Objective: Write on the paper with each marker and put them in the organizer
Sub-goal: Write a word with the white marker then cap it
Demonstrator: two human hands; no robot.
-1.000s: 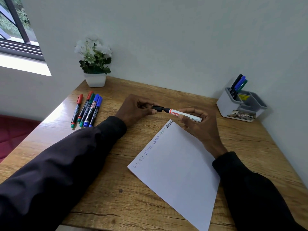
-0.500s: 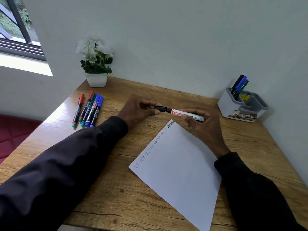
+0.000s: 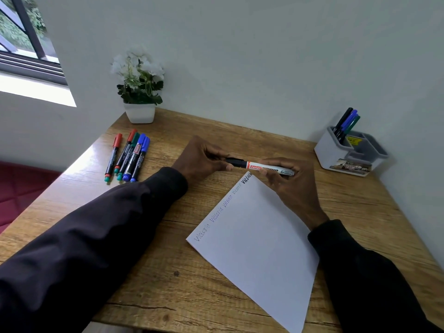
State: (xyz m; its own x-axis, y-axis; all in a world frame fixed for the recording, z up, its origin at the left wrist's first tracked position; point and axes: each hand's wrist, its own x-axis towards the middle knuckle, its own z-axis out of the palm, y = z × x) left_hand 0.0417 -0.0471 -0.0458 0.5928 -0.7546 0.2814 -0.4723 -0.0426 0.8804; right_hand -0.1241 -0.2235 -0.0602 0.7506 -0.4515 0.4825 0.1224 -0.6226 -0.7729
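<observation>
At a wooden desk (image 3: 168,296) beside a window, five loose markers (image 3: 127,156) with red, green and blue caps lie side by side near the left edge, close to a white-flowered potted plant (image 3: 139,92). Toward the middle, the person's left hand (image 3: 204,159) pinches the black cap (image 3: 236,162) of a white-barrelled marker (image 3: 271,168). The right hand (image 3: 290,188) grips the barrel's other end, holding it level just above the far corner of the paper (image 3: 259,236). Whether the cap is fully seated cannot be told from this angle. The sheet lies at a slant on the desk, with a word repeated along its upper-left edge in pale ink — the last one in black. At far right, against the wall, the grey organizer (image 3: 331,155) holds several markers (image 3: 346,123) — black, blue and green — leaning in its tall left compartment.
</observation>
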